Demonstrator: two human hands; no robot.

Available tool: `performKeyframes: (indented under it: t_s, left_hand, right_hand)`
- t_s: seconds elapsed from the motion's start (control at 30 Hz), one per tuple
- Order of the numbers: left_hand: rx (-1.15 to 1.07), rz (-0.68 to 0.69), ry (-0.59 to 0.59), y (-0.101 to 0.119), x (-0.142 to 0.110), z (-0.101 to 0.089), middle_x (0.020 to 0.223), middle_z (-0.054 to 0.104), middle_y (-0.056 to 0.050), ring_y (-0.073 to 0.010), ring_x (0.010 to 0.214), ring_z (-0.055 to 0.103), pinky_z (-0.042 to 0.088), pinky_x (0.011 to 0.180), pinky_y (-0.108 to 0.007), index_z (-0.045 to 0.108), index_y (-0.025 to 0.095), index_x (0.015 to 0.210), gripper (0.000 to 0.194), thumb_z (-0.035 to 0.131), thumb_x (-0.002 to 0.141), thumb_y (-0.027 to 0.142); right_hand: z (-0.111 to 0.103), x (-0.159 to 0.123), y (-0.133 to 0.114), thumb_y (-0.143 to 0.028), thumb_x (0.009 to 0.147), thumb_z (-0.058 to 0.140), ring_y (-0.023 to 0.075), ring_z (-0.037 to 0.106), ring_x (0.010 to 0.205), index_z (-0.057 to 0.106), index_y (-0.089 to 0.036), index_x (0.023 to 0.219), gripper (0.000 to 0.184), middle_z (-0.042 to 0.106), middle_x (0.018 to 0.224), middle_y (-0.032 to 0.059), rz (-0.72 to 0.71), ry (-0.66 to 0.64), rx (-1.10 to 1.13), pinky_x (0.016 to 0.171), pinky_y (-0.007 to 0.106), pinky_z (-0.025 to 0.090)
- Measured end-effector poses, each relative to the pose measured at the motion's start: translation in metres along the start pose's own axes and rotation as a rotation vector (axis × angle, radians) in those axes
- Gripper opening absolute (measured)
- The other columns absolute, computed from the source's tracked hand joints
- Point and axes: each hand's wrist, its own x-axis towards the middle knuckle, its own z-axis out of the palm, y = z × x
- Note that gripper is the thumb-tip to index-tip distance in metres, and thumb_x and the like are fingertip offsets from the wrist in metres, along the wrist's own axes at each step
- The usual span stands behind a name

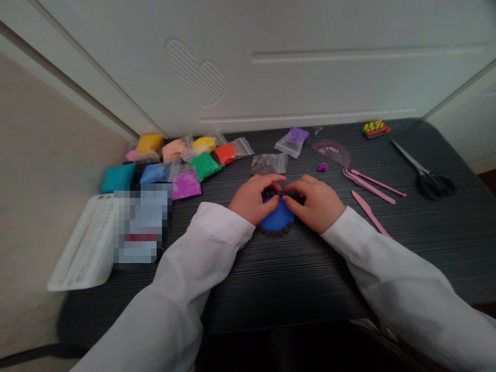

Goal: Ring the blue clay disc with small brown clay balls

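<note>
A round blue clay disc (276, 218) lies on the black table, with a beaded border of black clay (276, 232) along its rim. My left hand (253, 200) curls over the far left of the disc, thumb and fingers closed on the black clay there. From the other side my right hand (315, 204) pinches the black clay at the far right edge, its thumb close to the left one. Both hands partly cover the disc's far side. Just beyond them sits a clear zip bag (269, 163) with dark contents.
Clay bags, including a green bag (205, 165) and magenta bag (186, 184), cluster at back left near a white tray (83, 248). On the right lie pink tweezers (368, 186), a pink knife-like tool (370, 213), a protractor (332, 152), scissors (422, 173) and purple clay (322, 167).
</note>
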Motion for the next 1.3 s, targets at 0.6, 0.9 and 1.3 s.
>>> performKeyframes:
  t_s: [0.6,0.9,1.3]
  left_hand:
    - [0.057,0.032,0.005,0.001,0.0,0.0,0.092,0.062,-0.002,-0.0138,0.089,0.053,0.042,0.082,-0.03,0.056,0.018,0.101,0.032,0.051,0.07,0.017]
    - [0.105,0.104,0.008,0.0,0.001,0.0,0.094,0.061,-0.004,-0.0148,0.092,0.051,0.039,0.086,-0.031,0.06,0.017,0.092,0.022,0.052,0.071,0.02]
    - [0.105,0.123,0.013,-0.003,0.001,0.002,0.091,0.061,-0.003,-0.0146,0.091,0.051,0.039,0.085,-0.031,0.061,0.018,0.086,0.017,0.05,0.074,0.022]
  right_hand:
    - [-0.001,-0.001,-0.002,-0.032,0.076,0.046,0.0135,0.049,0.07,0.06,-0.019,0.089,0.023,0.051,0.075,0.0023,0.013,0.0,0.022,0.065,0.026,0.036]
    - [-0.016,0.0,0.009,-0.028,0.073,0.048,0.0132,0.048,0.067,0.06,-0.018,0.083,0.019,0.049,0.071,0.0018,-0.001,-0.041,0.008,0.064,0.026,0.036]
    - [-0.011,0.001,0.007,-0.029,0.074,0.048,0.0129,0.048,0.067,0.06,-0.019,0.077,0.016,0.049,0.069,0.0012,-0.02,-0.067,0.009,0.063,0.025,0.035]
